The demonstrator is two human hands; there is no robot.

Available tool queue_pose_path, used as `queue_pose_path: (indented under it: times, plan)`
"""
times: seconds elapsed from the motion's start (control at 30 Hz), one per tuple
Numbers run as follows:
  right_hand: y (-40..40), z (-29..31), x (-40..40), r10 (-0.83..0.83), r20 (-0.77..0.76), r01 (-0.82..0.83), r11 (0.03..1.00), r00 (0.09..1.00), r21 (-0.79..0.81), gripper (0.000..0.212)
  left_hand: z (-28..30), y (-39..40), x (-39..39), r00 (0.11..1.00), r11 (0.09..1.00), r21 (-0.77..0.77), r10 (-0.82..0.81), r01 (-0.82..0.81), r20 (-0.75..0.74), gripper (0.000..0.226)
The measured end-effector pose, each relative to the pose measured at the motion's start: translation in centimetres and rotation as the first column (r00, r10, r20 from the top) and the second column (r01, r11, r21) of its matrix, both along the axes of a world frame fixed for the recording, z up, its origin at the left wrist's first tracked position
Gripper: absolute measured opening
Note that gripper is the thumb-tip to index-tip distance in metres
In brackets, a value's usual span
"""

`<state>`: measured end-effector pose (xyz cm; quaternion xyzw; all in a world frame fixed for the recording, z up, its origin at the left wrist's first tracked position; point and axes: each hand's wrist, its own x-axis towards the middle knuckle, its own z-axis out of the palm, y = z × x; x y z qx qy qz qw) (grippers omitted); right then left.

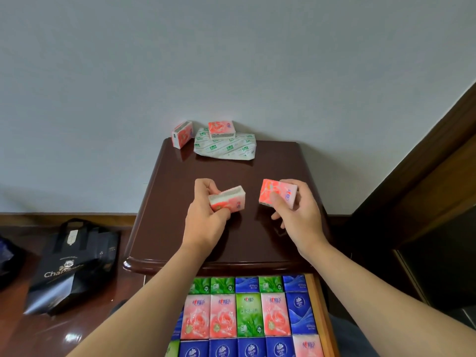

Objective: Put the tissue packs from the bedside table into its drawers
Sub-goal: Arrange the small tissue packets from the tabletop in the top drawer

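Note:
My left hand (pixel 206 215) grips a pink tissue pack (pixel 229 199) just above the middle of the dark wooden bedside table (pixel 167 197). To its right, my right hand (pixel 298 212) holds a second pink tissue pack (pixel 275 193), tilted. At the table's back edge a third pink pack (pixel 182 134) stands on end. Another pink pack (pixel 221 129) lies on top of a large white pack with green print (pixel 225 148). Below the table's front edge the top drawer (pixel 322 313) is pulled out, filled with rows of pink, green and blue packs.
A black shopping bag (pixel 72 266) sits on the glossy wooden floor at the left. A dark wooden bed frame (pixel 425 155) rises at the right. The grey wall stands right behind the table.

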<state>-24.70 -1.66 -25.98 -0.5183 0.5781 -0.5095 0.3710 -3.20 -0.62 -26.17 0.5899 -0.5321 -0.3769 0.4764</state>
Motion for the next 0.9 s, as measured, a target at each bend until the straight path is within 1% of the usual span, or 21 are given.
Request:
queue_pose_path:
  times: [0.1,0.17,0.23,0.33,0.43,0.5,0.57,0.63,0.77,0.87,0.9]
  plan:
    - [0.09,0.09,0.08,-0.006,-0.02,0.006,1.0,1.0,0.009,0.043,0.13,0.27,-0.12,0.999,1.0,-0.024,-0.013,0.015,0.049,0.045]
    - [0.1,0.09,0.13,-0.012,-0.026,0.012,1.0,1.0,0.014,0.046,0.1,0.38,-0.22,0.996,0.999,-0.044,0.009,-0.005,0.087,0.043]
    - [0.03,0.01,0.14,-0.013,-0.018,0.014,1.0,1.0,0.02,0.043,0.11,0.36,-0.34,0.993,0.998,-0.053,0.05,-0.045,0.102,0.042]
    - [-0.07,-0.22,-0.08,-0.008,0.01,0.008,1.0,1.0,0.002,0.033,0.06,0.28,-0.36,0.992,0.993,-0.07,0.099,-0.093,0.083,0.043]
    - [-0.22,-0.33,-0.18,-0.018,0.06,0.02,0.999,0.998,-0.033,0.04,-0.04,0.13,-0.14,0.995,0.991,-0.109,0.088,-0.082,0.056,0.046]
    - [-0.24,-0.32,-0.08,-0.027,0.079,0.029,0.999,0.997,-0.034,0.049,0.03,0.01,0.02,0.995,0.988,-0.143,0.075,-0.065,0.071,0.056]
    - [-0.25,-0.44,-0.09,-0.026,0.074,0.029,0.999,0.997,-0.036,0.055,0.1,-0.14,0.07,0.993,0.985,-0.166,0.065,-0.047,0.102,0.059]
    - [-0.27,-0.64,-0.24,-0.016,0.044,0.018,0.999,0.999,-0.041,0.048,0.04,-0.22,0.09,0.99,0.984,-0.173,0.063,-0.04,0.127,0.055]
    - [-0.16,-0.72,-0.13,-0.02,0.032,0.021,0.999,0.999,-0.039,0.029,-0.06,-0.24,0.1,0.992,0.985,-0.161,0.072,-0.055,0.103,0.048]
    - [-0.07,-0.77,-0.04,-0.056,-0.007,0.055,0.998,0.998,-0.018,0.039,0.08,-0.19,-0.05,0.991,0.984,-0.17,0.08,-0.06,0.11,0.038]
    - [-0.1,-0.82,-0.08,-0.063,-0.037,0.062,0.998,0.997,-0.026,0.038,0.08,-0.2,-0.09,0.99,0.984,-0.168,0.082,-0.062,0.112,0.036]
